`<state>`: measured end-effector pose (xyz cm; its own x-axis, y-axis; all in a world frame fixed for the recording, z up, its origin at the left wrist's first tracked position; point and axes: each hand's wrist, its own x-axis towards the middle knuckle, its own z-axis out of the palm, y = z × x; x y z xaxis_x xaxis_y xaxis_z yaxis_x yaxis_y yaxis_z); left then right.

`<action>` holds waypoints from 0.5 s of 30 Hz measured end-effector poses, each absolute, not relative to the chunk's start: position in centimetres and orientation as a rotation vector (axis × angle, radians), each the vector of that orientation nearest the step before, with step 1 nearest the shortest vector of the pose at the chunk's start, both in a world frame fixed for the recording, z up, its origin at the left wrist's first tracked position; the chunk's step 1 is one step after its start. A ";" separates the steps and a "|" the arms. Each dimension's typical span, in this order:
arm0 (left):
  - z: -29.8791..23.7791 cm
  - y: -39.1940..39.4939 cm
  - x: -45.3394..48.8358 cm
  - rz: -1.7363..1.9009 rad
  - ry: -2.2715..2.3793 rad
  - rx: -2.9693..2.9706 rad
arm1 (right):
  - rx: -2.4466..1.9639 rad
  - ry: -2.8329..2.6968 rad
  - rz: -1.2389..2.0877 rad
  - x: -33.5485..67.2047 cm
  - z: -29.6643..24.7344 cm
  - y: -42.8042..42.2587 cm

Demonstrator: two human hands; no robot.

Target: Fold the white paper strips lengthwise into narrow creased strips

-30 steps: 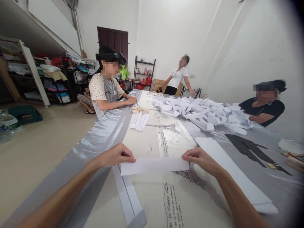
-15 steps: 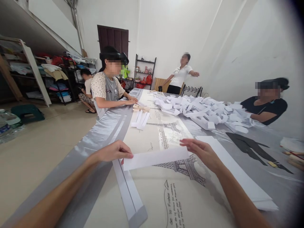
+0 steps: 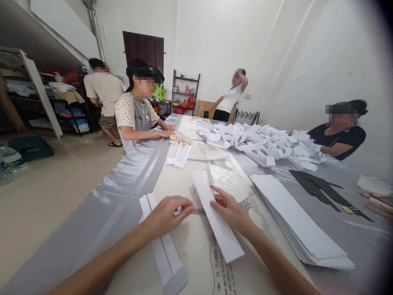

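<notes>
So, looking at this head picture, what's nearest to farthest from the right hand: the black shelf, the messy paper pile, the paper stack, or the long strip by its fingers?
From the right hand:
1. Long strip: right at its fingers
2. Paper stack: to its right
3. Messy paper pile: farther up the table
4. Black shelf: by the back wall

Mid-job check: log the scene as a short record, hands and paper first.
Left hand: over the folded paper, nothing visible in its grasp
Right hand: fingertips on the strip, grip unclear
Strip: white, slanted, right of the left hand
Folded paper: dark line along it, partly hidden by the left arm
Stack: white sheets, right of the right hand
Heap: many white pieces, farther back
</notes>
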<state>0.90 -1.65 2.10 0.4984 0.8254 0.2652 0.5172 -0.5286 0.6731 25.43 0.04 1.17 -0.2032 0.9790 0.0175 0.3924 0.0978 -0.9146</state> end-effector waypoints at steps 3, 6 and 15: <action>0.5 -0.8 0.0 0.903 1.286 2.514 | -1.348 -2.100 0.880 25.7 0.6 -0.5; -1.5 -0.5 -0.1 0.779 1.381 2.703 | -1.328 -2.272 0.718 24.9 0.3 -1.3; -2.3 -0.7 0.1 0.710 1.463 2.757 | -1.224 -2.369 0.294 23.6 -0.3 -1.8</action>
